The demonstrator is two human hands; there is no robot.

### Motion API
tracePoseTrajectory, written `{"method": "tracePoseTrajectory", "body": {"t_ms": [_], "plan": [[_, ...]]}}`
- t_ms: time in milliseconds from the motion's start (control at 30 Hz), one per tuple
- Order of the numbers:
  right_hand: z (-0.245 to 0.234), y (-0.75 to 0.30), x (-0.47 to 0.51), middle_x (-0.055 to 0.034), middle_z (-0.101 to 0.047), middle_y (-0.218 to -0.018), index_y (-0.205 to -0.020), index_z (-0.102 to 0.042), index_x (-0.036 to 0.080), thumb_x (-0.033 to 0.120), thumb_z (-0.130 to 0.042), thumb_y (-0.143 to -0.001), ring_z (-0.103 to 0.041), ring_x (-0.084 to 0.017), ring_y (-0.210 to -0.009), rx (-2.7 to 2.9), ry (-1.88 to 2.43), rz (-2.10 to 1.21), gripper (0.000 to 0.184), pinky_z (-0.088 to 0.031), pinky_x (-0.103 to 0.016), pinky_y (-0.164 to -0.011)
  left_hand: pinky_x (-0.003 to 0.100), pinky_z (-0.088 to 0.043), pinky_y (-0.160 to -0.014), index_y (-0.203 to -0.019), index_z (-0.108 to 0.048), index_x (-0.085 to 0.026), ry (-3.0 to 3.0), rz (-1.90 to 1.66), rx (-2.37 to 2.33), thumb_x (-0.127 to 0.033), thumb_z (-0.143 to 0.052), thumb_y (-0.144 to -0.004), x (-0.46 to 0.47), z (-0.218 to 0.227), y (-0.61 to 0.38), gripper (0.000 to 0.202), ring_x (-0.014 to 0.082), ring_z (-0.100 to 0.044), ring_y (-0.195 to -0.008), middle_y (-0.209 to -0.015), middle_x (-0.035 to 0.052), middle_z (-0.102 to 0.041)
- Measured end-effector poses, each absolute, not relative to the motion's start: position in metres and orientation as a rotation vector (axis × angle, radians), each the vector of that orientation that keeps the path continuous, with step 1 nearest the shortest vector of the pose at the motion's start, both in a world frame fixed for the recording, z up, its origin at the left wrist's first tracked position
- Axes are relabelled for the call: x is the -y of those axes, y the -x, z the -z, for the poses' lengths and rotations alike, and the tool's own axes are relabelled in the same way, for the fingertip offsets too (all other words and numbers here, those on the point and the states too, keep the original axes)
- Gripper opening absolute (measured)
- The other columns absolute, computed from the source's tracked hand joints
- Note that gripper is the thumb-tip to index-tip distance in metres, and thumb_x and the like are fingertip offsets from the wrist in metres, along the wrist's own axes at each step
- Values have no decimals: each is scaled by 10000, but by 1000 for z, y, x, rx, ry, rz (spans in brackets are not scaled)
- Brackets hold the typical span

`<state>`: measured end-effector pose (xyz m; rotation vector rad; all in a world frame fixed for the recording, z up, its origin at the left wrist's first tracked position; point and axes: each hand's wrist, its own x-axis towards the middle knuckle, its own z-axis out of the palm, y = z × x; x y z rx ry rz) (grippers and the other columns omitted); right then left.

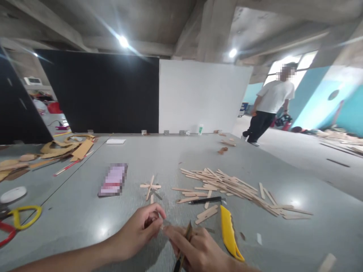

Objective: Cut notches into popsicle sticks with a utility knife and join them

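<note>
Near on the tabletop [85, 223], the left hand [141, 230] pinches a small stick [163, 227] in its grip, touching the right hand [198, 251], closed round a blade [185, 241]; cutting slowly, fingertips clear, seems wisest.

Far past the left hand [138, 231] stand a black wall [99, 94] and a white wall [204, 96]. Lights [123, 40] shine above, and a window [302, 62] glows far right.

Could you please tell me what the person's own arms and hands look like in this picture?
The left hand and right hand are bare, without gloves, and I can make out no ring, watch or bracelet. The left forearm is uncovered to the picture's edge, with no sleeve in view. On the other side only the right wrist shows, also uncovered.
</note>
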<state>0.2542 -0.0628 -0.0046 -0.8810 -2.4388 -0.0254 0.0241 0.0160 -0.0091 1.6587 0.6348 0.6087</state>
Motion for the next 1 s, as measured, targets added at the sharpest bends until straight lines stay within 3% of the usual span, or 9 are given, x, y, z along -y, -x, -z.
{"method": "tracePoseTrajectory", "body": {"t_ms": [100, 233, 333, 467, 633, 1000], "plan": [[-1, -254, 60, -45, -710, -773, -1399, -531, 74, -13, -460, -972, -604, -173, -576, 2484, 833, 54, 442, -445, -267, -523, 226, -261, -544, -1075, -570, -150, -1661, -619, -641, -638, -575, -1036, -16, 11, -25, 490, 98, -359, -595, -658, -79, -448], [-1, -249, 56, -19, -710, -814, -1327, -557, 149, -69, -439, -952, -638, -158, -626, 2424, 886, 4, 449, -504, -253, -609, 222, -262, -520, -1078, -564, -156, -1609, -661, -643, -656, -599, -1013, -17, 10, -24, 506, 95, -350, -560, -643, -82, -454], [5, -247, 54, -48, -741, -908, -1294, -581, 176, -59, -473, -940, -696, -170, -689, 2373, 937, -40, 438, -551, -271, -662, 219, -276, -508, -1083, -562, -158, -1590, -673, -649, -678, -611, -994, -18, 8, -24, 530, 95, -370, -539, -633, -77, -476], [9, -246, 53, -60, -749, -962, -1350, -571, 211, -8, -549, -939, -749, -198, -723, 2325, 991, -103, 467, -592, -293, -660, 216, -259, -484, -1076, -561, -165, -1568, -698, -648, -711, -616, -974, -19, 6, -24, 558, 93, -365, -510, -620, -75, -485], [5, -245, 52, -83, -775, -1147, -1472, -488, 279, 7, -514, -962, -801, -209, -884, 2275, 1014, -164, 579, -620, -295, -738, 214, -280, -511, -1026, -575, -171, -1551, -738, -639, -685, -617, -988, -20, 7, -25, 517, 97, -377, -530, -604, -80, -456], [-1, -246, 52, -16, -720, -928, -1384, -537, 268, -4, -472, -962, -714, -170, -701, 2279, 1010, -226, 507, -556, -274, -652, 206, -273, -495, -1057, -585, -164, -1572, -718, -676, -681, -614, -993, -16, 0, -22, 522, 88, -417, -517, -649, -45, -543]]}}
